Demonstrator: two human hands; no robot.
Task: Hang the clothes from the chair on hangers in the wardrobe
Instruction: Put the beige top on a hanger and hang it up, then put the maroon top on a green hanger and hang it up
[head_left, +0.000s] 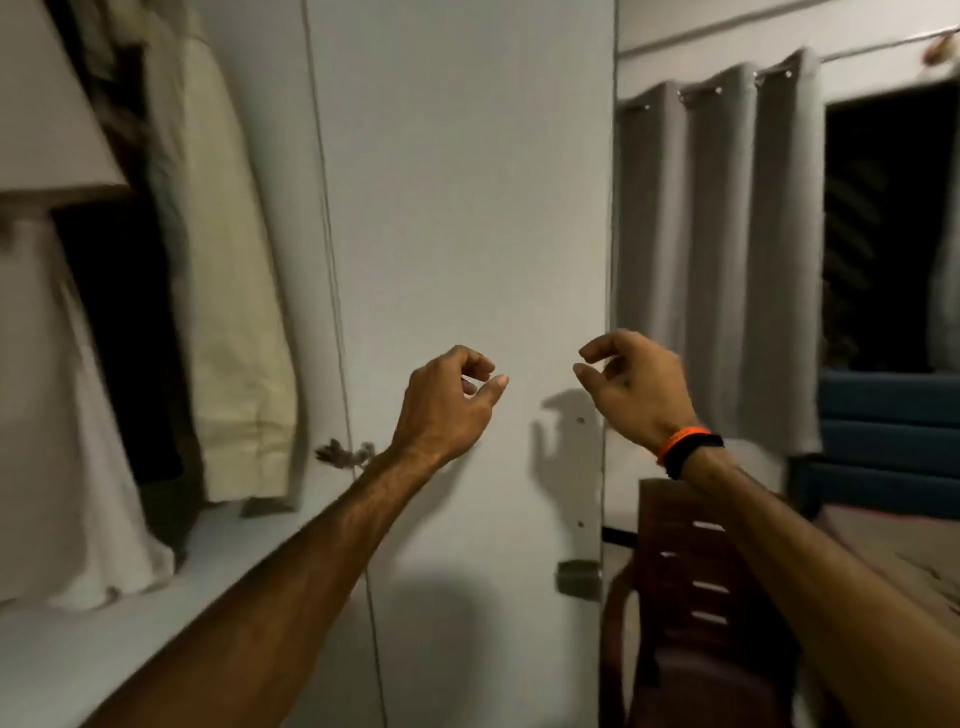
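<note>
Before a white wardrobe door (467, 208), left hand (444, 408) and right hand (631, 387) hover loosely curled, holding nothing.
Cream garment (234, 312) hangs lengthwise downward, far left of both hands; brown chair (696, 571) stands lower right.

Open wardrobe bay (124, 322) left (hanging clothes (228, 312) crowding it), shut door (467, 208) dead ahead.

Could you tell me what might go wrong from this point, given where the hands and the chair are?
Both the left hand and right hand are empty, raised before the wardrobe door. The chair sits low at the right, partly hidden by the right arm, so reaching down could knock it. The picture is blurred, so I cannot tell whether any clothes remain on it.
</note>
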